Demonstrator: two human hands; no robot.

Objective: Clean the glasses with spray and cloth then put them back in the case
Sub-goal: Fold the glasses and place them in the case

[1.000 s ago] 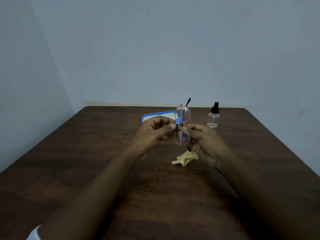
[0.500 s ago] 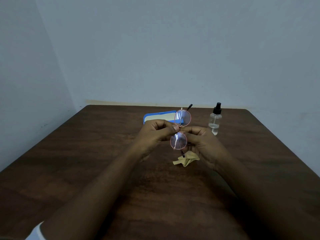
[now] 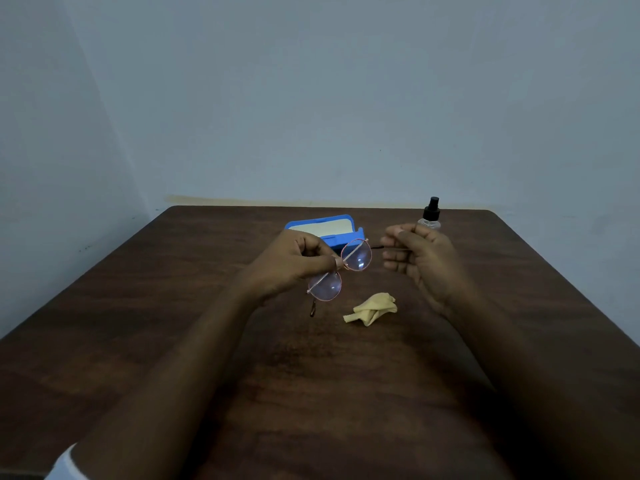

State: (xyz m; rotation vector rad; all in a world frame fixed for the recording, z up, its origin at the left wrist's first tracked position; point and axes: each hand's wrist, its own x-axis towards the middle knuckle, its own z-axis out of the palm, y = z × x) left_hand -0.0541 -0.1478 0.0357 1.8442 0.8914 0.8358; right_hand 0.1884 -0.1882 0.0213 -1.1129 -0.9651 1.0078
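Round pink-rimmed glasses (image 3: 356, 259) hang tilted above the table's middle. My left hand (image 3: 298, 261) pinches them at the bridge. My right hand (image 3: 419, 258) pinches the thin dark temple arm that sticks out to the right of the upper lens. The other temple arm hangs down below the lower lens. A crumpled yellow cloth (image 3: 375, 309) lies on the table under the hands. The blue case (image 3: 325, 232) stands open behind my left hand, partly hidden by it. A clear spray bottle (image 3: 431, 216) with a black top stands behind my right hand.
The dark wooden table (image 3: 207, 341) reaches back to a pale wall, with a second wall at the left. Its right edge runs diagonally past my right forearm.
The hands have drawn apart. My right hand moved right, swinging one temple arm out from the frame. The glasses turned from nearly upright to a slanted line.
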